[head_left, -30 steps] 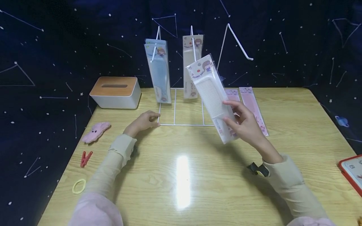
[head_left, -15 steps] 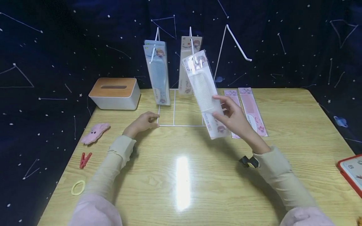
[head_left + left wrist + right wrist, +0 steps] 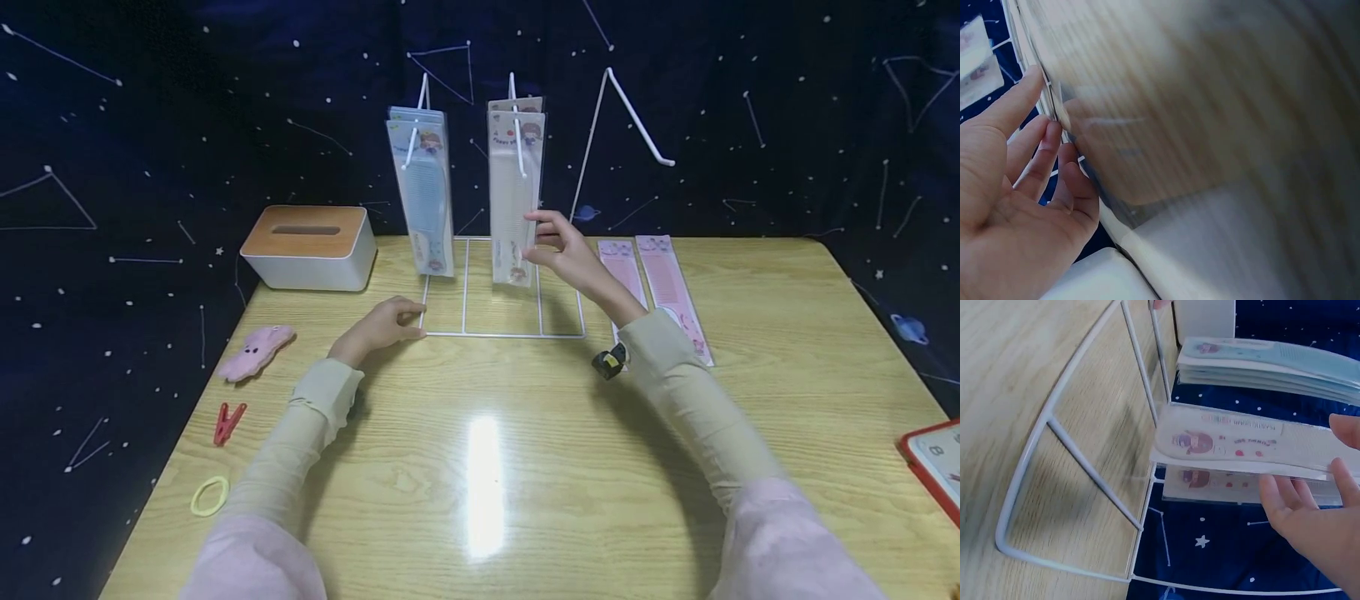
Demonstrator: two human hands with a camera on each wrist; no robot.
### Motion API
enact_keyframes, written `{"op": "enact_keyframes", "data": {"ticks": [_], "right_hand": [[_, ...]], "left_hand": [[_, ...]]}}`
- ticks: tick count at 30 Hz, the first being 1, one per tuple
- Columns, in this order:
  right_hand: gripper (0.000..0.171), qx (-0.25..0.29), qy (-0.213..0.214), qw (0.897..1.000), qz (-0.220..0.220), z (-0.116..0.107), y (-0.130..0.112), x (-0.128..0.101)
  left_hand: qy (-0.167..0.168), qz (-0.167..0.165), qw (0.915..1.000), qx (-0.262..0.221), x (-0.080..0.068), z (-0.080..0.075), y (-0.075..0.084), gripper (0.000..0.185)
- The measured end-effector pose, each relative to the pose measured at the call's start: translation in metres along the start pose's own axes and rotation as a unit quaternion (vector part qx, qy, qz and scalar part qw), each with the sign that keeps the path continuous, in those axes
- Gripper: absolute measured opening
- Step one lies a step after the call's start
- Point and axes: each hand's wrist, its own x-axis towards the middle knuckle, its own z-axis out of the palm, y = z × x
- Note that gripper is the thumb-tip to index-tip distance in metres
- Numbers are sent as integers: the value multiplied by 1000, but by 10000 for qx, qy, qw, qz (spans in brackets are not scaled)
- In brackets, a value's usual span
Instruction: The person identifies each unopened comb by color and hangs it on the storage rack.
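A white wire rack [image 3: 502, 336] stands at the back of the table, with upright hooks. My left hand [image 3: 378, 329] pinches the left front corner of its base between thumb and fingers. At the middle hook, a white packaged comb [image 3: 513, 196] hangs in front of another like it. My right hand [image 3: 573, 258] holds that front pack by its lower right edge; in the right wrist view, thumb and fingers lie on either side of the pack [image 3: 1229, 447]. Several blue packaged combs [image 3: 426, 196] hang from the left hook. The right hook [image 3: 637, 121] carries nothing.
Two pink packaged combs [image 3: 671, 287] lie right of the rack. At left are a wood-topped tissue box [image 3: 311, 258], a pink plush piece [image 3: 257, 352], a red clip [image 3: 228, 423] and a yellow ring [image 3: 210, 496]. A red-framed board [image 3: 937, 458] sits at the right edge.
My right hand has moved left and back with the white packaged comb, which has gone from tilted in the air to hanging upright on the middle hook. My left hand stays at the rack's corner.
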Motion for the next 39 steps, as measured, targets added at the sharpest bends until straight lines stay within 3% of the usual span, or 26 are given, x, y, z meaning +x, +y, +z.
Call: {"op": "enact_keyframes", "data": {"ticks": [7,14,18,24,28,30,35,39], "right_hand": [[56,-144,7,9998,148,-8,8,-10],[52,-1218,677,9902,123,-37,30,-47],[54,-2073,923,9727,486,-69,51,-68],[71,-2880,644,9385,1791,-119,89,-89],[82,-3230,374,9149,2393,-136,108,-93],[82,-3330,396,9080,2511,-138,113,-92],[84,-3262,607,9041,2693,-140,114,-89],[85,-3065,653,9106,2693,-142,114,-91]], "left_hand": [[25,-11,10000,-12,1,0,0,56],[16,-38,10000,-34,0,0,0,55],[-16,-94,9999,-42,0,0,1,55],[-8,-66,10000,-64,1,1,-2,55],[-5,-40,10000,-49,2,1,-3,55],[5,-27,10000,-58,1,1,-3,55],[33,-39,9999,-94,1,0,-2,55],[9,-82,9999,-77,1,0,-1,55]]}}
